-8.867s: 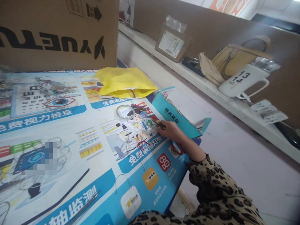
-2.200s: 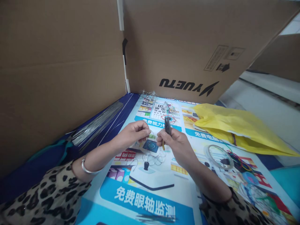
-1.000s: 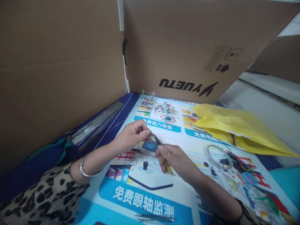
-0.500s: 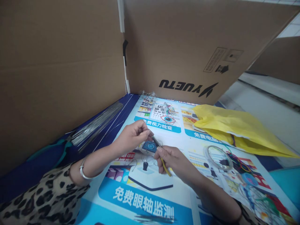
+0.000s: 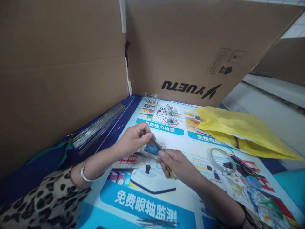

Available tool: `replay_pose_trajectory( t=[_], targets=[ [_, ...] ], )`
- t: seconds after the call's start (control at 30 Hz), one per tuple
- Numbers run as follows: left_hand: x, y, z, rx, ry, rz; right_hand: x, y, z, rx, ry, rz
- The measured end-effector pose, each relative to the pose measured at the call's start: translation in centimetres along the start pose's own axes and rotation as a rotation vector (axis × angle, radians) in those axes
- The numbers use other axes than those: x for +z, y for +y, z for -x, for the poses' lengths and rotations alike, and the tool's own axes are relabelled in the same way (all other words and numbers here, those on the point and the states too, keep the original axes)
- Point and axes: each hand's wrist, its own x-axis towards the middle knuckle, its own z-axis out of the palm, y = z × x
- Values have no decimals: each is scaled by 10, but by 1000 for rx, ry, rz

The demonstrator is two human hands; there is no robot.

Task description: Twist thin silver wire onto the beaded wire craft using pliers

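Observation:
My right hand (image 5: 175, 162) is wrapped round yellow-handled pliers (image 5: 170, 172), their dark jaws pointing up and left. At the tip of the jaws, my left hand (image 5: 137, 137) is closed in a pinch on thin wire, with a small greenish bit (image 5: 155, 140) beside its fingertips. Fine looped wire hangs below the left fingers over the printed sheet (image 5: 152, 203). How far the jaws are closed is too small to tell.
Cardboard panels (image 5: 186, 44) stand behind and at left. Straight metal wires (image 5: 97, 125) and teal-handled pliers (image 5: 65, 152) lie left. To the right are a yellow bag (image 5: 240, 130), a clear ring roll (image 5: 209, 156) and coloured wires (image 5: 245, 167). More short wires (image 5: 156, 222) lie in front.
The pliers have turned slightly, their yellow handles shifting right and up with my right hand's fingers. A greenish bit now shows at the left fingertips. My left hand has hardly moved.

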Motion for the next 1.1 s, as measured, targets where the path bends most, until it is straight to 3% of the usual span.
replay_pose_trajectory(
  t=[0.33, 0.73, 1.1],
  targets=[
    [-3, -5, -4, 18, -19, 74, -1, -7, 1, 7, 6, -83],
    [-5, -6, -4, -139, -220, 287, -1, -3, 3, -9, -4, -64],
    [-5, -4, -3, -9, -245, -48, 0, -5, 3, 37, -2, -82]
  ],
)
